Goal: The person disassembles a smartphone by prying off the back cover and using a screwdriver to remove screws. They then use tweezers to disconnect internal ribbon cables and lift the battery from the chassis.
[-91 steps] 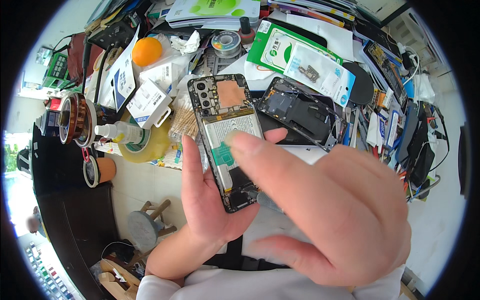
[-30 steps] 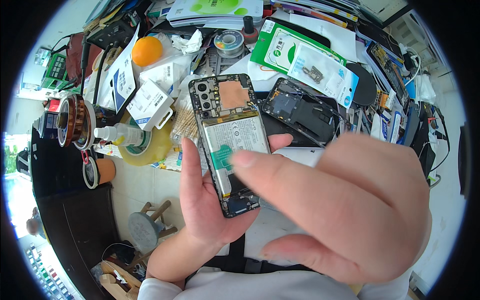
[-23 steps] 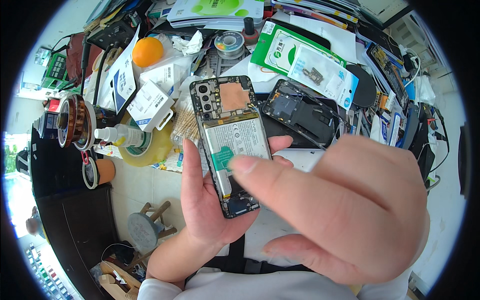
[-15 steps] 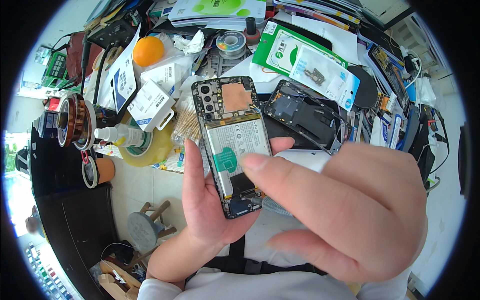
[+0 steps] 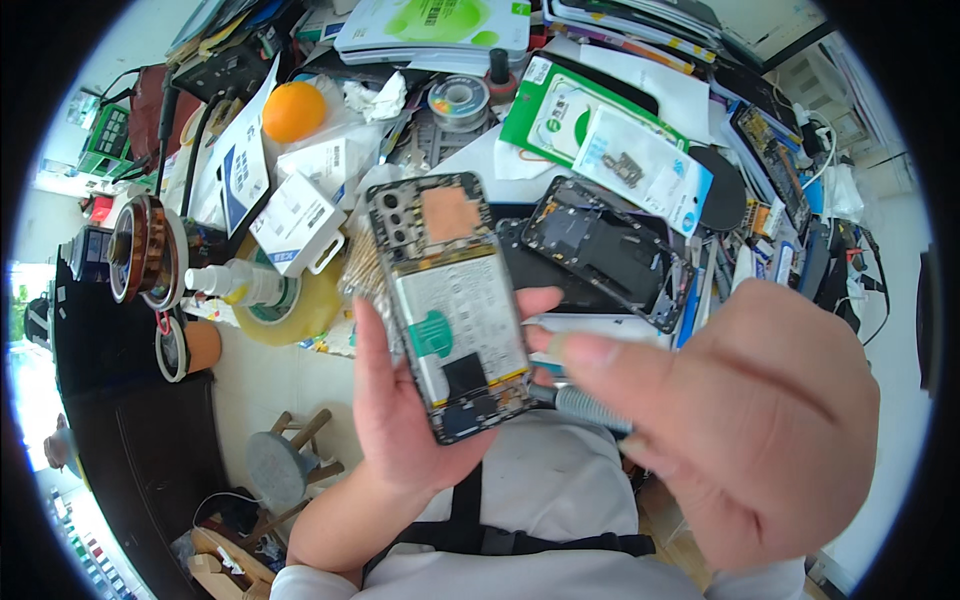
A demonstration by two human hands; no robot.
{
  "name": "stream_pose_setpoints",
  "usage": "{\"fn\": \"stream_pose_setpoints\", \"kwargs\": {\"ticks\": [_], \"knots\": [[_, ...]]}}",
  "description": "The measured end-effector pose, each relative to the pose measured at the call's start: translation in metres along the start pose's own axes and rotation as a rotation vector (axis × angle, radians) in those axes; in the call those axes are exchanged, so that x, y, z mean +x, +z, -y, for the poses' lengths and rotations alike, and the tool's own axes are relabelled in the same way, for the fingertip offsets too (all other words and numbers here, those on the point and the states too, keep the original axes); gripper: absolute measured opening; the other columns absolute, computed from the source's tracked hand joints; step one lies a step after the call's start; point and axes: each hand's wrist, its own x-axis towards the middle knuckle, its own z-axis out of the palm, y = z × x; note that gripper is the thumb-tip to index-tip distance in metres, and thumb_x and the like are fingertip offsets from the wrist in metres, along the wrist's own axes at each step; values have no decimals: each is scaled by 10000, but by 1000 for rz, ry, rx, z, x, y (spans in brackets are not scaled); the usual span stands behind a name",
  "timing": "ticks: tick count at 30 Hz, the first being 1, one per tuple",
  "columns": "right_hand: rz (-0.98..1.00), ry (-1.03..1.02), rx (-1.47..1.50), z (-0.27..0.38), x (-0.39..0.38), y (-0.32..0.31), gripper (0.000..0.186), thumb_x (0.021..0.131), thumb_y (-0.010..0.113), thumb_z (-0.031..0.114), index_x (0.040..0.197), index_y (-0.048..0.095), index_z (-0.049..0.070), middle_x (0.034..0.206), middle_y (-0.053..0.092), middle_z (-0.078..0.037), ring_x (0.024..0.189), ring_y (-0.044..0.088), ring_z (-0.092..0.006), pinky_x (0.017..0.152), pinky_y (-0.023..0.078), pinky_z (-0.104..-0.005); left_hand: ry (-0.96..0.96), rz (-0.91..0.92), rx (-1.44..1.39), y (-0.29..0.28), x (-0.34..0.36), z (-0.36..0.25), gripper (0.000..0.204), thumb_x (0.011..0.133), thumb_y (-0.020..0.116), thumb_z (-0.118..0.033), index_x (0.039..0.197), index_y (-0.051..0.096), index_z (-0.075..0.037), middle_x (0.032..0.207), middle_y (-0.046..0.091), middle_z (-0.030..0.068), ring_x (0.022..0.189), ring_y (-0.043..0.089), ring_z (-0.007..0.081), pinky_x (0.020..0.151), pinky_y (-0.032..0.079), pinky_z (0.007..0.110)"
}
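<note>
My left hand (image 5: 415,425) holds an opened smartphone (image 5: 470,290) from below, its thumb along the left side and fingertips at the right edge. The phone's back is off, baring the camera lenses, a copper-coloured patch, the silver battery with a green label, and dark lower parts. Large and close to the camera, my right hand (image 5: 730,430) is closed around a screwdriver-like tool with a grey knurled handle (image 5: 590,405). That tool lies beside the phone's lower right edge; its tip is hard to make out. The right fingertips are blurred, just right of the phone.
Beyond the phone lies a black phone frame (image 5: 610,245) on a dark pad, beside a green packet (image 5: 550,110) and a clear bag of small parts (image 5: 640,165). Cotton swabs, a white box (image 5: 295,222), a spray bottle (image 5: 235,283), tape and an orange (image 5: 293,111) crowd the left.
My right hand has drawn back rightward, taking the tool off the phone's lower end. The phone has shifted slightly left and down in my left hand.
</note>
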Motion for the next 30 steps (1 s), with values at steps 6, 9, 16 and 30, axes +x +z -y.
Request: {"fn": "stream_pose_setpoints", "kwargs": {"ticks": [6, 9, 16, 30], "knots": [[-45, 137, 16, -44, -6, 18, 379, 801, 688, -5, 1178, 722, 25, 708, 602, -89, 594, 533, -227, 547, 398, -330, 218, 294, 332, -35, 13, -11, 1062, 938, 160, -851, 1597, 257, -24, 1544, 418, 280, 1156, 637, 364, 919, 550, 470], [-55, 103, 86, -61, -7, 39, 345, 832, 689, -23, 1174, 712, 14, 743, 608, -105, 610, 544, -237, 556, 413, -342, 195, 171, 355, -38, 12, -9, 1067, 934, 167, -854, 1603, 246, -28, 1546, 392, 317, 1300, 559, 455, 963, 547, 557], [-59, 99, 121, -63, -7, 56, 333, 842, 703, -23, 1174, 697, 3, 771, 607, -114, 638, 555, -269, 569, 436, -372, 112, 130, 357, -28, 26, -5, 1069, 946, 148, -837, 1588, 263, 11, 1555, 388, 312, 1396, 475, 434, 1050, 509, 573], [-392, 447, 42, -45, -77, 7, 299, 834, 692, -17, 1129, 740, -11, 804, 666, -69, 659, 572, -164, 602, 456, -282, 120, 208, 269, -39, 16, -21, 1110, 906, 219, -881, 1579, 272, 1, 1485, 459, 332, 1336, 519, 474, 1018, 515, 603]]}}
